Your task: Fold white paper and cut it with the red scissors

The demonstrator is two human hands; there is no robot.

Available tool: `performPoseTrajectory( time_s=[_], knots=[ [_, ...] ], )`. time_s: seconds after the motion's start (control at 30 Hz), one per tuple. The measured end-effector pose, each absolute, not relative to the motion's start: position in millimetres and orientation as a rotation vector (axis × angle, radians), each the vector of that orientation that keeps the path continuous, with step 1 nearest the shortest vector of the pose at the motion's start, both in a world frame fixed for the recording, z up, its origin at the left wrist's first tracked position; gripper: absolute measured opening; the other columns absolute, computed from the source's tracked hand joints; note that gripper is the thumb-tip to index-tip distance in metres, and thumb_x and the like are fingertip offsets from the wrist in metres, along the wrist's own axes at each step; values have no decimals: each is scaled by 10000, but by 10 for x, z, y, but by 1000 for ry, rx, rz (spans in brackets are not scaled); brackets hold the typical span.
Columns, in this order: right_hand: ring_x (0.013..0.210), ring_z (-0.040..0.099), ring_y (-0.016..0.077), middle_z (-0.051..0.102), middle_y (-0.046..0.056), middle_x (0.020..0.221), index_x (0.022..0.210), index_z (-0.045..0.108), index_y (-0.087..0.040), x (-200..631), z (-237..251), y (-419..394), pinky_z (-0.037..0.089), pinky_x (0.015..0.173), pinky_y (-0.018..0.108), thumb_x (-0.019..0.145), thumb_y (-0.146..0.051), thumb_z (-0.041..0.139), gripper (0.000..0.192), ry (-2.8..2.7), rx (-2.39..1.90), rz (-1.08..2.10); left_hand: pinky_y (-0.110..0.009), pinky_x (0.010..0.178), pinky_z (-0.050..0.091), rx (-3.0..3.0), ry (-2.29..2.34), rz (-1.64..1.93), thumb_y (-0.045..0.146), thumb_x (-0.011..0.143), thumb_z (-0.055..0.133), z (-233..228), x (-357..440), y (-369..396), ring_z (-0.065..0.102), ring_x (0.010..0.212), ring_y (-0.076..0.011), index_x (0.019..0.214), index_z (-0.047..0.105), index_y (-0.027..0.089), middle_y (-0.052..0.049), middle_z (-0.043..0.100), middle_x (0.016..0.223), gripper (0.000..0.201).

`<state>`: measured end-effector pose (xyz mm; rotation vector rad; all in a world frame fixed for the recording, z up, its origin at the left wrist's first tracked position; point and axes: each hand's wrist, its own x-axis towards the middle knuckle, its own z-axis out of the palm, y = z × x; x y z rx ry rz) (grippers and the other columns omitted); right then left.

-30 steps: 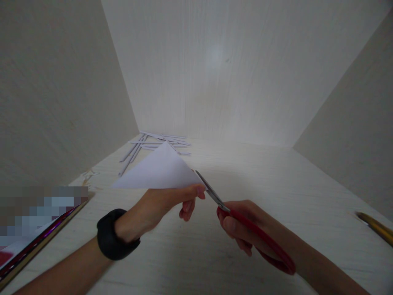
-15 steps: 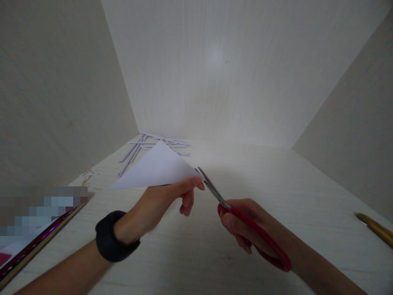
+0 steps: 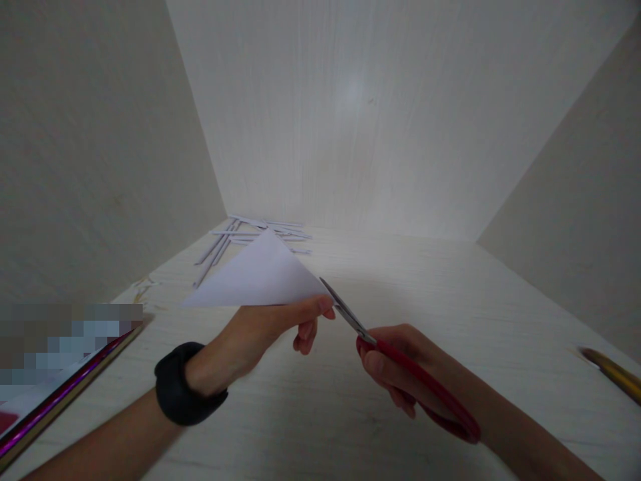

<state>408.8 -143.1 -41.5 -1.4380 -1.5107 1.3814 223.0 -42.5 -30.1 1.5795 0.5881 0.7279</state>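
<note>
A white sheet of paper folded into a triangle (image 3: 265, 274) is pinched at its right corner by my left hand (image 3: 295, 317), thumb on top and fingers below. My right hand (image 3: 395, 361) grips red-handled scissors (image 3: 425, 381) by their loops. Their metal blades point up and left and lie together at the paper's right corner, close to my left fingertips. Whether the blades have cut through the paper there, I cannot tell. A black band circles my left wrist.
Several thin white paper sticks (image 3: 220, 247) lie in the back left corner of the pale table (image 3: 330, 414). Panels stand at the back and both sides. A shiny purple-edged object (image 3: 70, 387), partly blurred out, sits at left. At the right edge lies a gold-coloured object (image 3: 611, 374).
The scissor blades, parted around the paper's right corner before, have come together. The paper and my left hand have shifted very slightly right.
</note>
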Motion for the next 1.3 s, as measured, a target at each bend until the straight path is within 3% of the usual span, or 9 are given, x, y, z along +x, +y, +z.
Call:
performPoseTrajectory(
  time_s=[0.4,0.73,0.9,1.3],
  knots=[
    [432,386,52,415,-59,519,660,470,-170,4067,-415,-1445,320,392,146,839,-548,531,423,-1476,-1468,1380,-209,466,330,1580,626,714,239,815,598,-330,2210,-411,445,426,-72,618,652,188,65,533,429,210],
    [396,375,45,409,-68,488,630,446,-176,4097,-485,-1439,305,366,145,846,-509,552,411,-1475,-1458,1380,-223,486,371,1560,606,720,351,844,583,-302,2240,-430,454,427,-85,672,670,181,55,523,434,256],
    [378,366,43,397,-72,465,611,434,-179,4084,-455,-1416,296,361,150,841,-513,542,419,-1474,-1468,1369,-214,479,371,1494,565,738,293,879,553,-325,2227,-415,478,438,-80,770,708,189,50,533,455,216],
    [413,345,44,382,-71,500,620,426,-181,4060,-448,-1424,283,385,159,808,-511,595,415,-1455,-1454,1341,-213,484,369,1506,559,761,300,886,533,-353,2234,-413,463,445,-76,768,687,189,60,528,478,224]
  ],
)
